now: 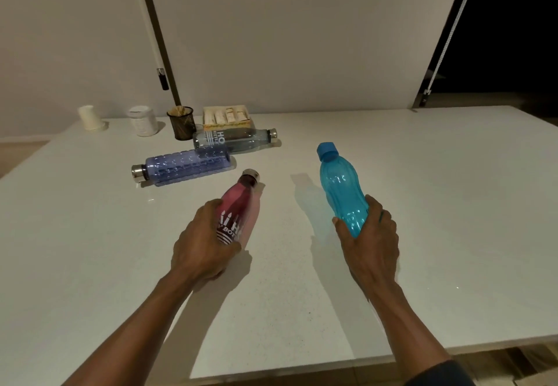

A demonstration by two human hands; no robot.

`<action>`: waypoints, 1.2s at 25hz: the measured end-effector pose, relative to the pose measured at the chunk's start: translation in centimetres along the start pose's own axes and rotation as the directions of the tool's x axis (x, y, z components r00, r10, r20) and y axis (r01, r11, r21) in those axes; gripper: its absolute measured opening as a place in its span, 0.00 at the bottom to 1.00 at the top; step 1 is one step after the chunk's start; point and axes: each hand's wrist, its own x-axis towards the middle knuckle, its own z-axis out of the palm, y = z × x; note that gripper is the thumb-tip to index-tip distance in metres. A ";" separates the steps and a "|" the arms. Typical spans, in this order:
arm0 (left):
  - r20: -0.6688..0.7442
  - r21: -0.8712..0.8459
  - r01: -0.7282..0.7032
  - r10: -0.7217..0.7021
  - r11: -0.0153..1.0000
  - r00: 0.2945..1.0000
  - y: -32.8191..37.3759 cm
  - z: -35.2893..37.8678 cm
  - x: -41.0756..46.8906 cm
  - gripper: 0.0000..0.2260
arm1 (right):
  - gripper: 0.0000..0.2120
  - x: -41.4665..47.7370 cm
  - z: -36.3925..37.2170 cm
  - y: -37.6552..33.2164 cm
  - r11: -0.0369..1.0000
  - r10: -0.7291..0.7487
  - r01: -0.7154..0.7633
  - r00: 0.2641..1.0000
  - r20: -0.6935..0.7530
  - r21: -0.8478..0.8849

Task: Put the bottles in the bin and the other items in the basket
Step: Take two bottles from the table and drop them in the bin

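My left hand (200,245) grips the lower part of a pink bottle (241,204) with a steel cap, tilted just above the white table (422,204). My right hand (370,234) holds a bright blue plastic bottle (339,186) by its base, its blue cap pointing away from me. Behind them a purple ribbed bottle (184,167) and a grey clear bottle (235,139) lie on their sides. No bin or basket is in view.
At the back left of the table stand a stack of white paper cups (89,118), a white jar (142,120), a black mesh holder with sticks (181,123) and a small tray of sachets (226,117). A wall rises behind; the table's near edge (302,370) runs below my arms.
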 end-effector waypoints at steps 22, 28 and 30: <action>-0.602 -0.387 0.040 -0.285 0.921 0.746 -10.3 -10.7 -25.6 0.46 | 0.36 -19.2 1.5 -17.5 0.772 -0.422 0.075 0.803 0.421 0.631; -0.659 -0.340 0.174 -0.366 0.924 0.656 -15.3 -14.5 -36.8 0.46 | 0.34 -28.6 0.1 -21.6 0.745 -0.512 0.080 0.704 0.491 0.662; -0.664 -0.384 0.225 -0.437 0.895 0.607 -17.5 -15.1 -41.6 0.45 | 0.32 -32.5 -0.2 -22.6 0.739 -0.538 0.071 0.660 0.524 0.670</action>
